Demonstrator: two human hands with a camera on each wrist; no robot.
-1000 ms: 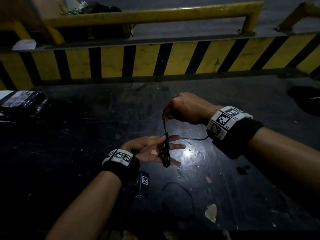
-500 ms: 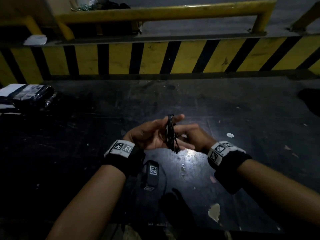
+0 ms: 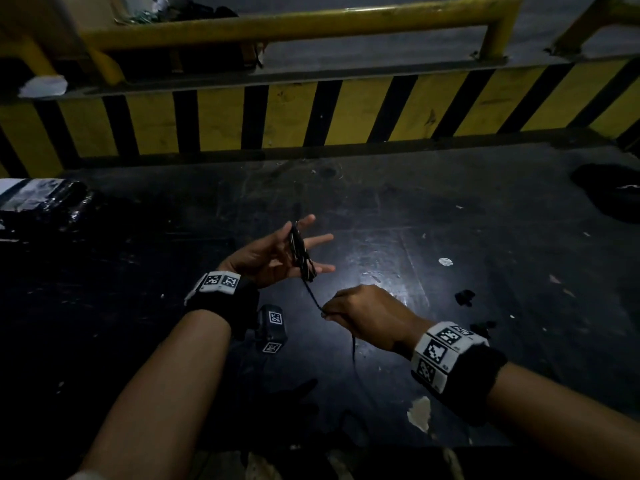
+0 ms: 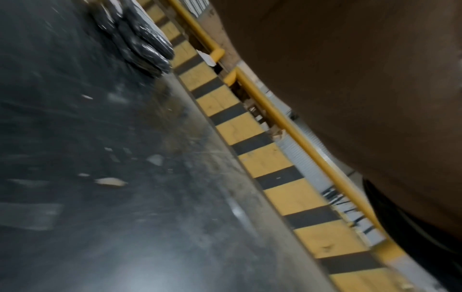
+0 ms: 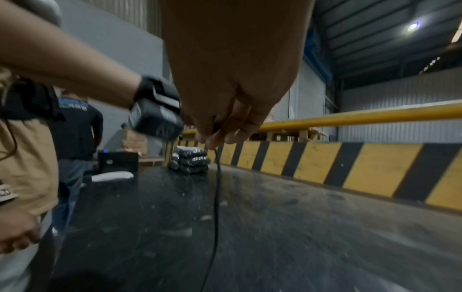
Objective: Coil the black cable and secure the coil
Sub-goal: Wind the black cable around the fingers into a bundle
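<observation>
Black cable (image 3: 300, 252): thin, round, flexible cord. Most of it is gathered into a narrow, elongated bundle of loops lying across the left hand (image 3: 273, 252). Long axis of the bundle runs from near the fingertips, its far end, down toward the heel of the palm, roughly away from and toward the person, tilted slightly. Several strands lie side by side; a few catch pale glints.

From the near end of the bundle one single strand leaves, runs down and right to the right hand (image 3: 363, 315), then hangs below it toward the table (image 3: 450, 209). In the right wrist view that strand (image 5: 217, 187) drops nearly straight from the fingertips (image 5: 212, 141) and curves gently near the bottom.

Left hand: palm up, fingers spread and straight, loops wrapped around them; held above the table. Whether the thumb presses the bundle cannot be told. Right hand: knuckles up, fingers curled, pinching the strand at the fingertips.

Both wrists carry black bands with white square-patterned markers.

Table: black, glossy, scuffed, with pale chips and a bright reflection just right of the hands. Far edge: a low barrier (image 3: 346, 109) in yellow and black stripes, with a yellow tubular rail (image 3: 311, 24) above. At far left, a stack of black shiny wrapped packs (image 3: 45, 202).
</observation>
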